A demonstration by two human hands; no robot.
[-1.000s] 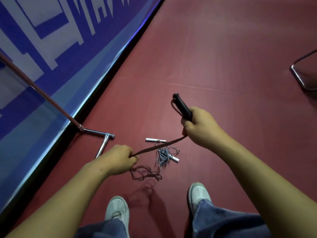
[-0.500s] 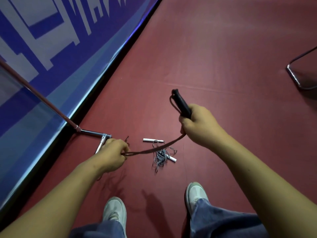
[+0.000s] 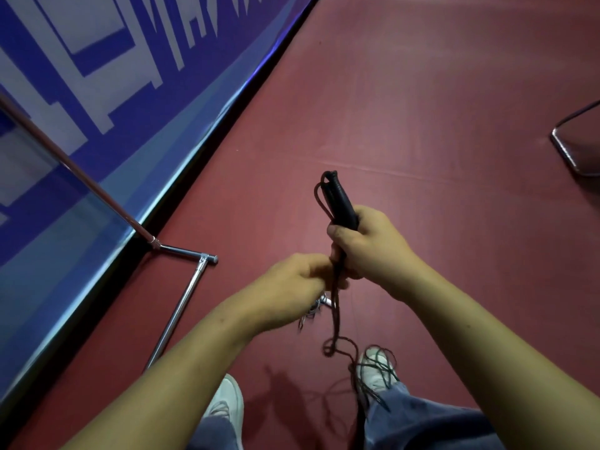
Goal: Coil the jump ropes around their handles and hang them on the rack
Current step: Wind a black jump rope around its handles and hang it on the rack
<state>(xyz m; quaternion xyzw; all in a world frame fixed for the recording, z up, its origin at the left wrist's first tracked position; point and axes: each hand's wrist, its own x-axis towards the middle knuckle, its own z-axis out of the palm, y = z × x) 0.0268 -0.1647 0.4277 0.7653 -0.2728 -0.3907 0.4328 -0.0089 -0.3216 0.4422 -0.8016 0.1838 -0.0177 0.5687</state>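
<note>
The right hand [image 3: 370,251] gripped the black handles [image 3: 339,203], and the left hand [image 3: 292,287] pinched the rope [image 3: 336,319] just below them. The rack [image 3: 181,306] lay close on the left, and the red floor [image 3: 422,108] spread wide ahead.

The floor [image 3: 422,125] is dark red and smooth. On the left it meets a blue and white wall [image 3: 130,92] along a black strip. The shiny metal foot of the rack [image 3: 181,300] lies flat on the floor near that wall. Its pole goes up to the left. A bit of a pale rope [image 3: 319,302] with a white handle lies on the floor, mostly hidden. Two white shoes [image 3: 227,407] stand at the bottom. Loops of a dark rope [image 3: 337,347] fall by the right shoe. Another metal frame [image 3: 561,151] sits at the right edge.
</note>
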